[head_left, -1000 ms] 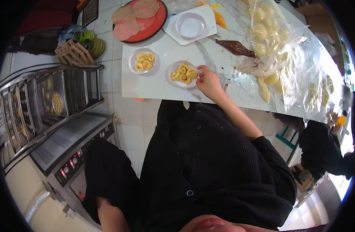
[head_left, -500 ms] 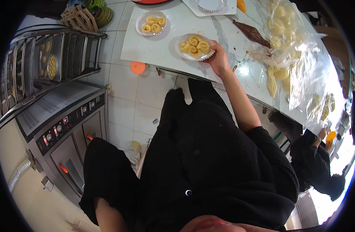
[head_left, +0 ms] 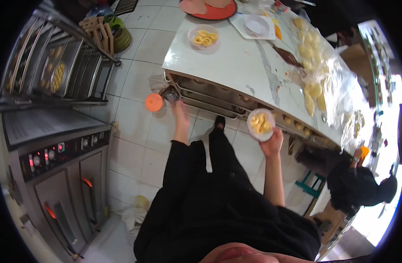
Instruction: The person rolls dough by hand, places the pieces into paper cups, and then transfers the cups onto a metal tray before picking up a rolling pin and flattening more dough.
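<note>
My right hand [head_left: 272,143] grips a white fluted paper cup [head_left: 254,130] by its edge, off the table's front side. Several pale yellow rolled dough pieces [head_left: 261,122] sit inside that cup. My left hand [head_left: 180,115] is raised to the left, beside the table's corner and close to an orange-lidded container [head_left: 154,102]; motion smears its fingers. On the tabletop [head_left: 227,61] stands a second fluted paper cup [head_left: 204,47], also filled with dough rolls.
A red round tray [head_left: 209,16] and a white board [head_left: 242,33] lie at the table's back. Clear plastic [head_left: 336,83] covers dough balls at right. Ovens [head_left: 65,175] and a tray rack [head_left: 74,74] flank me on the left; another person [head_left: 356,184] works at far right.
My right hand has lifted the filled paper cup off the table and drawn it toward me, beyond the edge. My left hand has come up into view near the table's left corner.
</note>
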A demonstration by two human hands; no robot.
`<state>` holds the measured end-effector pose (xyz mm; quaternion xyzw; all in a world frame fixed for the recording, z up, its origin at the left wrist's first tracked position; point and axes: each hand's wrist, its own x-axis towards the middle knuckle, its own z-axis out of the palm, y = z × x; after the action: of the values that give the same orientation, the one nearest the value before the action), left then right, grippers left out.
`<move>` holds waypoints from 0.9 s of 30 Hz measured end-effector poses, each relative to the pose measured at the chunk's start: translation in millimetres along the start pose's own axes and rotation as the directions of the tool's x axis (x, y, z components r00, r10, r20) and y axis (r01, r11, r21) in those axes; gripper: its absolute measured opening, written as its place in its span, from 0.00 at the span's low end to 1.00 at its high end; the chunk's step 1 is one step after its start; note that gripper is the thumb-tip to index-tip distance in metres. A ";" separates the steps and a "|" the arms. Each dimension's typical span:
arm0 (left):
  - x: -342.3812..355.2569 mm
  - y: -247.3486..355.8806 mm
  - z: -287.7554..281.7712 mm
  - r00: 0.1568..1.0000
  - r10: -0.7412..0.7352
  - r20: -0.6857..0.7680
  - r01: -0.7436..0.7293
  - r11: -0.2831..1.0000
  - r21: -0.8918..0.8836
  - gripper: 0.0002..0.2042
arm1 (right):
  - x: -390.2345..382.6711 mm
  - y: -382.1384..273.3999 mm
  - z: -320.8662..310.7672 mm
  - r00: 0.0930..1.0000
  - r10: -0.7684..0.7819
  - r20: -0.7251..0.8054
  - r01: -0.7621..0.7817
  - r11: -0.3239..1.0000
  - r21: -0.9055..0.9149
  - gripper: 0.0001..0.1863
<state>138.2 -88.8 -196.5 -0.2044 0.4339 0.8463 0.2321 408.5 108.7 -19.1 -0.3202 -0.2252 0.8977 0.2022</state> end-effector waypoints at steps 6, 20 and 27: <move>27.9 -114.4 61.3 0.896 -0.443 -0.012 0.443 0.896 0.008 0.22 | -40.4 51.6 -19.1 0.997 0.077 -0.011 -0.077 0.997 -0.031 0.30; -81.3 -127.2 -64.7 0.931 -0.261 -0.253 0.281 0.959 0.043 0.05 | 58.5 84.8 -56.0 0.990 0.123 -0.067 -0.136 0.957 -0.256 0.28; -142.0 -115.6 -119.4 0.900 -0.284 -0.331 0.259 0.959 -0.117 0.09 | 170.7 151.5 -34.0 0.955 0.289 -0.062 -0.290 0.876 -0.385 0.23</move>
<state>336.2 -158.7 -257.2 -0.4155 0.4050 0.7715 0.2610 276.2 80.8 -206.1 -0.3854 -0.3485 0.8544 -0.0018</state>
